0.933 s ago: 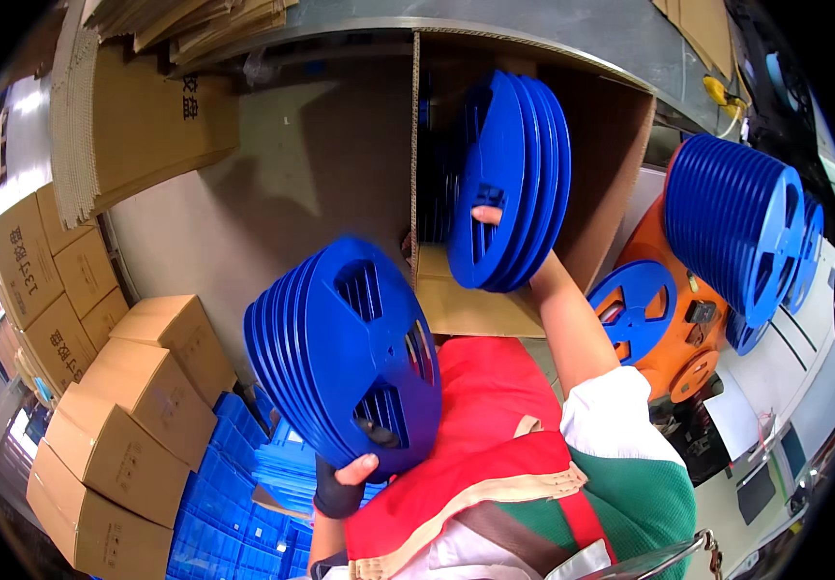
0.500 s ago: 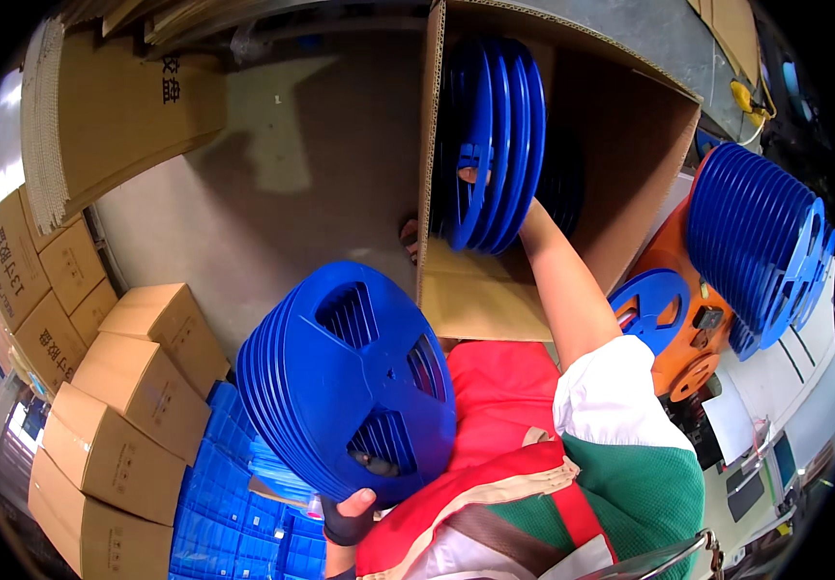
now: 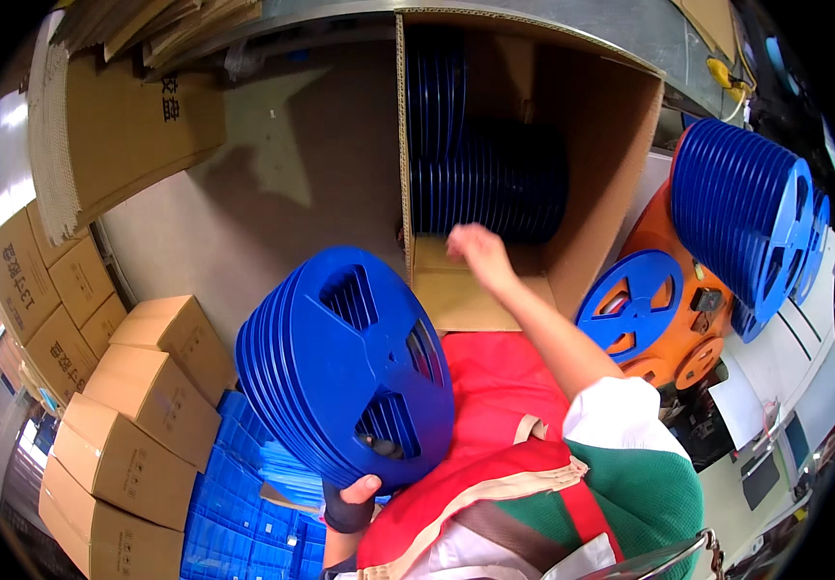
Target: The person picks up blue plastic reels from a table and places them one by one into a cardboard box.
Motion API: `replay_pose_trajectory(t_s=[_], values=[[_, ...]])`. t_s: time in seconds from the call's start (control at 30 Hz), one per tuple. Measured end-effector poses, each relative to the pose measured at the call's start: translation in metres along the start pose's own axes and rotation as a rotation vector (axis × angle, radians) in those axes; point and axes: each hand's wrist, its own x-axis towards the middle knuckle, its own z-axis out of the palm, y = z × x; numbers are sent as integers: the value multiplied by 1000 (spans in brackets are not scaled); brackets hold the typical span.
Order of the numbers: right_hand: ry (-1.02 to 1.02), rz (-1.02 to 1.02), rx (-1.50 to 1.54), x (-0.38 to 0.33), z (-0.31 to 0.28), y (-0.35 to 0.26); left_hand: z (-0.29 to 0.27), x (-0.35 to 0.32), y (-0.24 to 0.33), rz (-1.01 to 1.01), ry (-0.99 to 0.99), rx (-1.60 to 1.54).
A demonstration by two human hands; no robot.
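My left hand (image 3: 359,491), with a dark wrist band, grips a stack of blue plastic reels (image 3: 313,329) against my red apron from below. The thumb shows at the lower rim, and dark-covered fingertips show through a cut-out. My right hand (image 3: 480,253) is in the air at the near opening of a cardboard box (image 3: 599,184). It holds nothing; its fingers are loosely bent, apart and a little blurred. Inside the box, a row of blue reels (image 3: 495,184) stands on edge, with a second group (image 3: 437,97) at the upper left.
To the right stand an orange machine (image 3: 664,227), a single blue reel (image 3: 632,304) and a tall stack of blue reels (image 3: 736,203). Cardboard boxes (image 3: 146,387) and blue packs (image 3: 243,493) are at the lower left. Flattened cartons (image 3: 127,135) lean at the upper left.
My right hand has let go of several blue reels inside the box and drawn back toward me. Those reels now rest in the box's upper left. My left hand still holds its stack.
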Motion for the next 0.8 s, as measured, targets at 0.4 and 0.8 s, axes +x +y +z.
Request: replay_pose_trajectory(t_s=[0.4,0.8], values=[[-726,282,126,-145,70,-34,61,-3,-7,108,-353,555],[-605,353,302,-146,-10,-121,59,-6,0,-56,-331,256]])
